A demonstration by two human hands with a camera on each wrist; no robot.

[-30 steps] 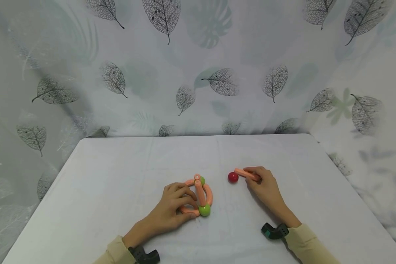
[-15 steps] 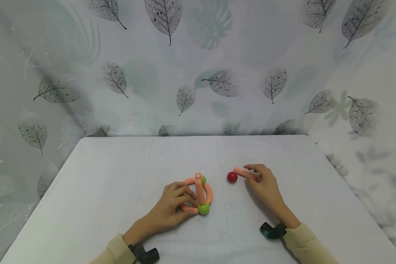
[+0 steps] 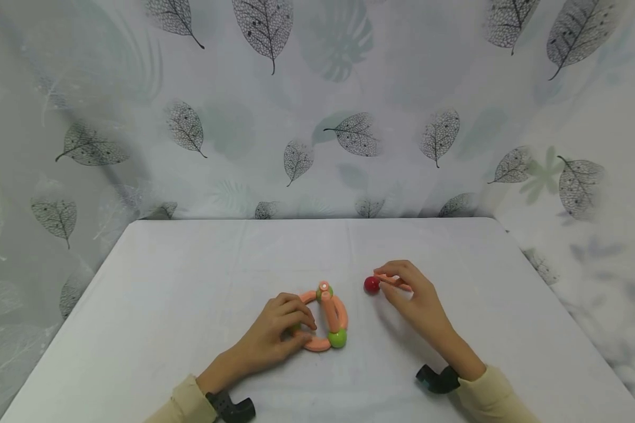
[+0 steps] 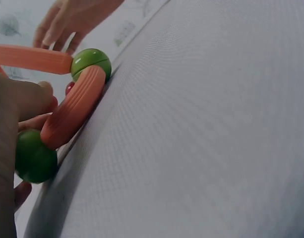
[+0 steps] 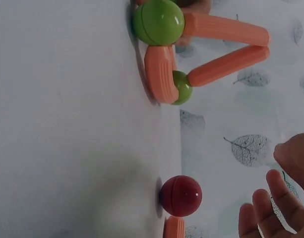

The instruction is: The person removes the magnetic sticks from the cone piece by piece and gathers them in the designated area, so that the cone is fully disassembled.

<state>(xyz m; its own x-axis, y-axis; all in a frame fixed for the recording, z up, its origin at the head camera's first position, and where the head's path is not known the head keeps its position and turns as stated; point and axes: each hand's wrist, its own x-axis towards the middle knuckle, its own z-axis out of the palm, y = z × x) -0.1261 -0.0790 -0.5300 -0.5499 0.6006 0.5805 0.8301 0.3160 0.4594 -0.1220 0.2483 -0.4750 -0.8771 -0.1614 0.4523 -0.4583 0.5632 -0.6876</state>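
Observation:
My left hand point(image 3: 277, 328) grips the left side of a ring built from orange curved rods point(image 3: 317, 344) and green balls point(image 3: 337, 338). In the left wrist view its fingers surround a dark green ball point(image 4: 35, 157). Two straight orange rods point(image 5: 226, 30) rise from the ring and meet at a peak, as the right wrist view shows. My right hand point(image 3: 415, 296) hovers beside a red ball point(image 3: 371, 285), thumb and fingers spread apart and nothing between them. Partly hidden under those fingers, a loose orange rod point(image 5: 174, 228) lies against the red ball.
White cloth covers the table point(image 3: 190, 264). A leaf-patterned curtain point(image 3: 317, 117) hangs behind its far edge and along both sides. Each wrist wears a black camera band point(image 3: 438, 379), close to the tabletop.
The right hand has let go of the orange rod and shifted left, to the red ball. The ring under the left hand has turned and slid slightly right and nearer.

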